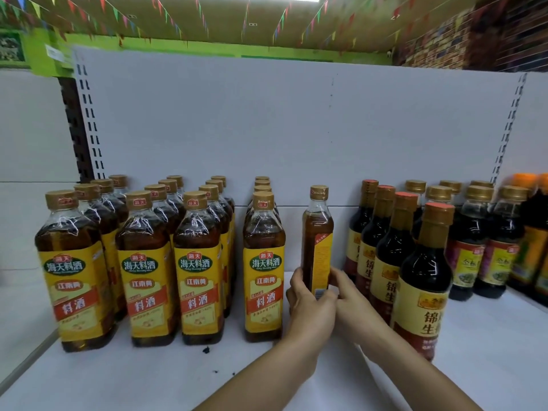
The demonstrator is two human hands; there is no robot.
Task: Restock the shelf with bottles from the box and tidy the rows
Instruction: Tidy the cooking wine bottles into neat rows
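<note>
Bottle [317, 232] stands upright in the gap between the yellow-label row [262, 277] and the dark sauce bottles [421, 277], label turned sideways. Can't tell if its base touches the shelf [178, 375]. Left hand [311, 307] and right hand [351, 298] both grip it low down. My worry: the right forearm sits just beside the front dark bottle, so a quick twist could knock it over.

The 2 forearms [267, 369] are bare, as are the left hand [312, 312] and right hand [354, 307].
</note>
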